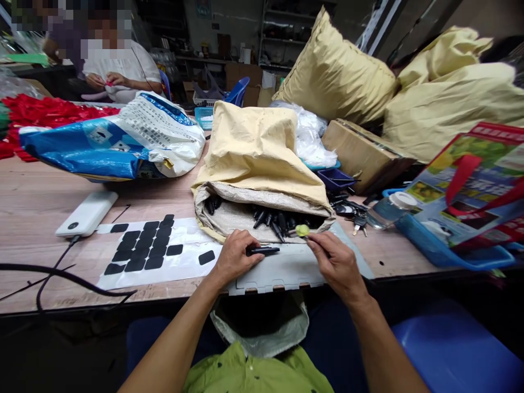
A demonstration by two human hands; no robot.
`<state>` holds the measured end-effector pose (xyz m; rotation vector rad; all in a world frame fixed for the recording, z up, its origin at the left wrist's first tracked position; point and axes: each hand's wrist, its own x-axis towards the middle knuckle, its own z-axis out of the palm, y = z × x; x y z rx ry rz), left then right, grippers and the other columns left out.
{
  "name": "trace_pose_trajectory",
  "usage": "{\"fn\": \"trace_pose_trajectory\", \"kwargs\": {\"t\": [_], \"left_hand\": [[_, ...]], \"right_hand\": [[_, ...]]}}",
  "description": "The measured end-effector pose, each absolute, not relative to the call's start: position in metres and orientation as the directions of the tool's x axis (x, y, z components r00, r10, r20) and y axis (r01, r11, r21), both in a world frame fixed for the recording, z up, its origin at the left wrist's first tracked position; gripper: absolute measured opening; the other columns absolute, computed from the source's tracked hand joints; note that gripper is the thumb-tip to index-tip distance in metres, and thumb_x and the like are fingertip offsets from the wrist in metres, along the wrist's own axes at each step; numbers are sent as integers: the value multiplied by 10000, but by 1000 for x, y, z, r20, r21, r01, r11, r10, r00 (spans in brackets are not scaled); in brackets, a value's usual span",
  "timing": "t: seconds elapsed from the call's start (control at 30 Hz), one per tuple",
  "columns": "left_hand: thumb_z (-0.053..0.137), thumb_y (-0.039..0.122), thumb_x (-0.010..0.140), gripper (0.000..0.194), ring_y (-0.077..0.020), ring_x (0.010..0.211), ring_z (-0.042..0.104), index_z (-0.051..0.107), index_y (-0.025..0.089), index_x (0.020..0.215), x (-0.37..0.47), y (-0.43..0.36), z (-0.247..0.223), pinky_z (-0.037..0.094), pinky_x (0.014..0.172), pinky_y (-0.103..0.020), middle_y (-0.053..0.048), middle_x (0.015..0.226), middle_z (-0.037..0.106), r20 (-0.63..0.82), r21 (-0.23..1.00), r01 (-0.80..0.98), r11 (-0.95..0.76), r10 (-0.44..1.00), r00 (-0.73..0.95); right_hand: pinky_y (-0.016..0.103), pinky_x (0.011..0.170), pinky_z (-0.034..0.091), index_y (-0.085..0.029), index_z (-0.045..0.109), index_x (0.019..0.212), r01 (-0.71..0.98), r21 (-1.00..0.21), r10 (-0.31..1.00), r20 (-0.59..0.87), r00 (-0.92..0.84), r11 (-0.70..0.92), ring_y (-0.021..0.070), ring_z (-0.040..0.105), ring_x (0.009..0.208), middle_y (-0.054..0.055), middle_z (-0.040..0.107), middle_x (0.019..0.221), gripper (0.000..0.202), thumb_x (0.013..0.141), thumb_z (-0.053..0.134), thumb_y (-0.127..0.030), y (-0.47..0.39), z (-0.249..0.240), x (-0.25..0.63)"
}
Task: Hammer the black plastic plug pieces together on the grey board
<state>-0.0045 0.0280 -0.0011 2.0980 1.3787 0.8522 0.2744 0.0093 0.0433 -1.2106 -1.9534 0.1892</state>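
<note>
Tabletop, left hand curled over black tube; right hand pinching yellow-green piece

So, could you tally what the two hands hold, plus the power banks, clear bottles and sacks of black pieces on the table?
Black piece, in the left hand: 1
Yellow-green piece, in the right hand: 1
White power bank: 1
Clear bottle: 1
Cream sack: 1
Total: 5
Loose black pieces in the sack overlap too much to count.
</note>
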Motion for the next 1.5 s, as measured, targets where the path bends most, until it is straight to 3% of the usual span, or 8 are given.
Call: {"fn": "trace_pose_trajectory", "kwargs": {"t": [0.23,0.47,0.63,0.8,1.03,1.17,1.37,1.5], "left_hand": [[830,274,770,180,-242,977,564,713,228,898,-4,28,1,420,877,-370,-20,924,692,201,709,618,-340,937,286],[813,344,797,169,-237,934,547,695,223,795,-3,30,5,401,832,-359,-24,872,649,165,682,654,-327,940,297],[828,307,775,172,-243,958,558,713,229,875,-3,29,4,413,869,-375,-25,910,683,174,714,622,-321,942,286],[819,302,765,168,-248,961,566,714,236,879,-2,29,0,418,858,-373,-23,902,687,182,702,635,-322,943,278],[824,249,744,175,-236,936,565,703,221,867,-5,28,5,424,833,-350,-18,876,678,199,730,598,-331,940,278],[815,298,768,183,-221,901,569,698,218,883,-9,28,8,436,826,-337,-16,855,664,193,773,541,-330,936,295],[789,360,793,208,-207,884,595,726,219,932,-12,26,5,481,801,-319,-39,927,650,141,840,488,-238,963,228],[790,364,799,201,-204,872,601,746,222,934,-12,26,5,485,798,-315,-34,890,633,142,842,481,-244,961,239]], "right_hand": [[332,833,565,-297,687,1227,684,-479,788,570,-234,550,206,693,913,54,720,1020,247,1019,556,-266,-4,55,222],[289,741,510,-287,699,1226,776,-296,792,469,-390,557,186,668,834,44,689,896,266,1019,544,-222,-9,36,206],[290,800,529,-294,685,1254,763,-397,801,542,-254,510,186,682,884,46,703,962,272,1027,544,-240,-7,43,212],[283,777,539,-291,712,1202,760,-411,829,477,-291,503,184,693,862,38,710,921,247,1025,544,-256,-7,37,218],[325,832,559,-291,728,1161,746,-499,841,520,-149,441,210,706,911,44,733,990,220,1009,570,-290,-5,39,251],[351,812,567,-281,751,1093,730,-479,826,524,-208,487,219,703,891,53,734,968,181,984,609,-313,-1,39,289],[351,785,550,-285,773,1042,721,-348,785,435,-442,599,202,671,843,47,709,907,175,966,623,-332,14,16,335],[374,805,542,-288,764,1071,726,-381,807,420,-415,572,213,647,869,54,687,928,190,963,607,-297,16,1,341]]}}
